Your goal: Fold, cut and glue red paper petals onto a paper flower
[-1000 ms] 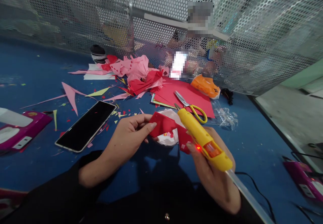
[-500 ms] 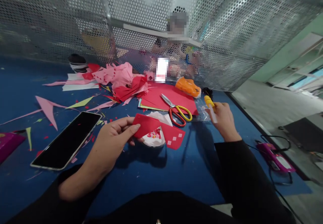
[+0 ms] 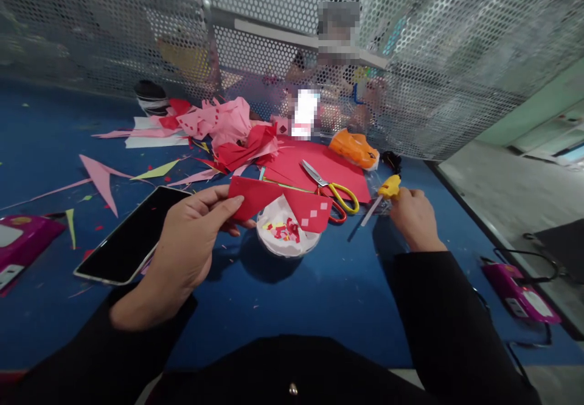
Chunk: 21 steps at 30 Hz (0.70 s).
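A folded red paper [image 3: 246,193] is pinched at its left end between the thumb and fingers of my left hand [image 3: 194,228]. Near its right end it bears a few small pale squares. Beneath and behind the paper stands a small white-lined bowl [image 3: 274,248] with red, pink and yellow paper bits in it. On the right, my right hand [image 3: 414,218] is closed round a yellow-ended tool [image 3: 390,187] with a slim pale stick pointing down-left; its exact kind is unclear. Between the two hands, scissors [image 3: 337,195] with one yellow and one red handle lie spread on red sheets [image 3: 292,162].
Left of my left hand lies a black-screened phone [image 3: 128,241]. Crumpled pink paper [image 3: 223,119] and scraps are heaped behind. An orange packet [image 3: 354,148] sits far right. Purple devices [image 3: 520,292] with cables flank the blue table. A perforated metal screen [image 3: 274,40] stands behind, a person beyond it.
The yellow-ended tool has turned, its pale stick now slanting down-left. The red paper has shifted up slightly, showing more of the bowl. The view has tilted a little.
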Each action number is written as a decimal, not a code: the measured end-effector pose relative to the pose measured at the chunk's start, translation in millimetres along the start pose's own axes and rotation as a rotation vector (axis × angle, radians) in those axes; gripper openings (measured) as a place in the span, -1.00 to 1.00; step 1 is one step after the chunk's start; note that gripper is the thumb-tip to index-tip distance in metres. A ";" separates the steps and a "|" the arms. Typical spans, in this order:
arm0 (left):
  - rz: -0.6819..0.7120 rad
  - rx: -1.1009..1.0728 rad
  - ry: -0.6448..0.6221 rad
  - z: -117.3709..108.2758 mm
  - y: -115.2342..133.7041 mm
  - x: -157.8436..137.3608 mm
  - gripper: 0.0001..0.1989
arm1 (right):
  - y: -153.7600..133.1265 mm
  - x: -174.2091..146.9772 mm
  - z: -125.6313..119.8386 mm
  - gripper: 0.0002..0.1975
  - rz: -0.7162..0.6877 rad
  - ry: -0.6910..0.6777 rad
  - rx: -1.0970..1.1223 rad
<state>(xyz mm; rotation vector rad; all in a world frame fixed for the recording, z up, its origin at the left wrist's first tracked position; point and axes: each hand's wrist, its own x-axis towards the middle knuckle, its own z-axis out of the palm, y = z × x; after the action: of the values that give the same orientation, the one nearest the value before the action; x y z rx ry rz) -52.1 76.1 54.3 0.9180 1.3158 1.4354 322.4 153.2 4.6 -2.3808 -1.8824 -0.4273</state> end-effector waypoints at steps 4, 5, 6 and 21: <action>0.002 -0.068 0.044 1.3 2.3 -0.2 -0.89 | 2.4 -4.3 -3.6 -0.68 -0.059 0.060 -0.020; 0.009 -0.085 0.058 1.8 2.6 0.0 -0.89 | 1.0 -6.3 -7.9 -0.68 -0.070 0.092 -0.012; 0.017 -0.103 0.075 2.2 2.7 0.5 -0.89 | -2.0 -9.1 -14.3 -0.67 -0.080 0.137 0.009; 0.189 -0.155 0.239 0.1 -1.4 7.6 -0.94 | -150.6 -68.2 -87.3 -0.77 -1.009 -0.185 0.536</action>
<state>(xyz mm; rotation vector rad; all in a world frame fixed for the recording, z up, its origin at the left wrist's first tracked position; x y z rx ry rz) -53.8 83.4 52.4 0.8023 1.2942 1.8131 148.3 105.5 53.5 -1.0573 -2.7133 0.2600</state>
